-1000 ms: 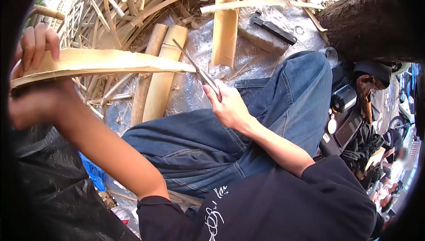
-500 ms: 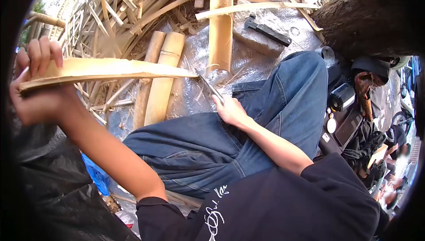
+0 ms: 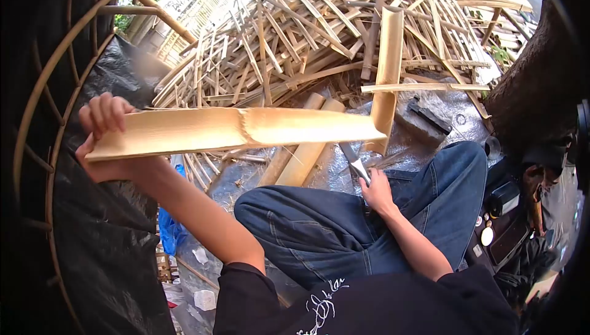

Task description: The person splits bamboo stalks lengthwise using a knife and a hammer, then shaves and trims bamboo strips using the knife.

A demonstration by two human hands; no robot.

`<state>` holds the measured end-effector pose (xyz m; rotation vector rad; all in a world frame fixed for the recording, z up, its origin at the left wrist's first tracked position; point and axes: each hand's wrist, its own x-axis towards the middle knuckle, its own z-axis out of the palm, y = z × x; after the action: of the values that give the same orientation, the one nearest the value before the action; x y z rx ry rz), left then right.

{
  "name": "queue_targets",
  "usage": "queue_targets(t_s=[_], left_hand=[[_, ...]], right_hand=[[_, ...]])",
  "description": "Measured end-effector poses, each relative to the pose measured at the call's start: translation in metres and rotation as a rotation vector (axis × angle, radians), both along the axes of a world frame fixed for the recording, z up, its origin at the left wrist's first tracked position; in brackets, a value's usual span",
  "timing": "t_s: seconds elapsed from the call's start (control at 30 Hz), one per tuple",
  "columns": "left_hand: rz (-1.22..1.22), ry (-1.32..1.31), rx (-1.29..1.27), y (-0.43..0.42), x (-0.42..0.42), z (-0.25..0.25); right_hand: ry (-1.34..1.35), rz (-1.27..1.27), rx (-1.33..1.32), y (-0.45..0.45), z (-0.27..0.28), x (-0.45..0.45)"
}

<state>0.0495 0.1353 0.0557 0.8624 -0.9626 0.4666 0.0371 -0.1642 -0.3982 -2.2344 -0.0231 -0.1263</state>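
Observation:
My left hand, raised at the left, is closed around the end of a split bamboo piece. The piece stretches to the right with its pale, hollow inner face and a node ridge showing. My right hand rests by my bent legs, closed on the handle of a knife. The blade points up and left, and its tip lies just under the bamboo's far end; whether they touch I cannot tell. Behind them, two bamboo lengths lie on the ground sheet, partly covered by the held piece.
A long bamboo half leans across the pile of bamboo strips, with a thin strip crossing it. A dark tool lies on a block. A tree trunk stands right; a black tarp hangs left.
The view has swung left and up. The held bamboo has rolled from nearly edge-on to show its broad inner face. Both hands keep their holds.

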Motion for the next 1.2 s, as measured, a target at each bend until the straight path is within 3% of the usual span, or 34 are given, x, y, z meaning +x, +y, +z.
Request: queue_targets(t_s=[0.03, 0.07, 0.17, 0.2, 0.27, 0.33, 0.37, 0.4, 0.53, 0.6, 0.67, 0.73, 0.83, 0.87, 0.93, 1.0, 1.07, 1.2], left_hand=[[0.025, 0.05, -0.04, -0.009, -0.001, -0.004], [0.05, 0.101, -0.08, -0.015, 0.0, -0.007], [0.206, 0.155, -0.038, -0.023, 0.006, -0.018], [0.24, 0.179, -0.062, -0.028, 0.006, -0.021], [0.384, 0.237, -0.104, -0.047, 0.009, -0.023], [0.542, 0.312, -0.141, -0.075, 0.015, -0.022], [0.533, 0.35, -0.157, -0.086, 0.02, -0.022], [0.696, 0.385, -0.203, -0.111, 0.024, -0.02], [1.131, 0.361, -0.095, -0.136, 0.053, -0.028], [1.219, 0.321, 0.022, -0.16, 0.044, -0.027], [1.072, 0.389, -0.031, -0.165, 0.049, -0.036], [1.069, 0.31, 0.099, -0.156, 0.047, -0.05], [0.893, 0.235, 0.155, -0.158, 0.031, -0.078], [0.954, 0.248, 0.302, -0.158, 0.02, -0.087], [1.019, 0.24, 0.322, -0.147, 0.019, -0.102], [0.964, 0.226, 0.324, -0.135, 0.022, -0.109], [0.681, 0.351, 0.333, -0.117, 0.028, -0.117], [0.698, 0.381, 0.254, -0.098, 0.044, -0.128]], right_hand=[[-0.343, -0.038, 0.004, -0.002, 0.002, -0.001], [-0.354, -0.037, 0.002, -0.006, 0.021, -0.003], [0.114, 0.057, 0.264, -0.029, 0.1, -0.029], [0.121, 0.071, 0.361, -0.035, 0.121, -0.038], [-0.036, 0.082, 0.402, -0.042, 0.16, -0.048], [-0.4, 0.179, 0.295, -0.046, 0.201, -0.037], [-0.46, 0.211, 0.256, -0.043, 0.218, -0.028], [-0.521, 0.242, 0.216, -0.038, 0.232, -0.018], [-0.63, 0.3, 0.235, 0.001, 0.22, 0.03], [-0.459, 0.306, 0.388, 0.024, 0.189, 0.052], [-0.365, 0.364, 0.432, 0.028, 0.191, 0.057], [-0.269, 0.42, 0.487, 0.037, 0.188, 0.059], [-0.439, 0.229, 0.508, 0.058, 0.171, 0.055], [-0.472, 0.197, 0.48, 0.067, 0.163, 0.053], [-0.625, 0.116, 0.432, 0.082, 0.153, 0.044], [-0.515, 0.156, 0.363, 0.086, 0.146, 0.031], [-0.43, 0.15, 0.386, 0.078, 0.152, 0.01], [-0.229, 0.148, 0.221, 0.016, 0.115, -0.016]])
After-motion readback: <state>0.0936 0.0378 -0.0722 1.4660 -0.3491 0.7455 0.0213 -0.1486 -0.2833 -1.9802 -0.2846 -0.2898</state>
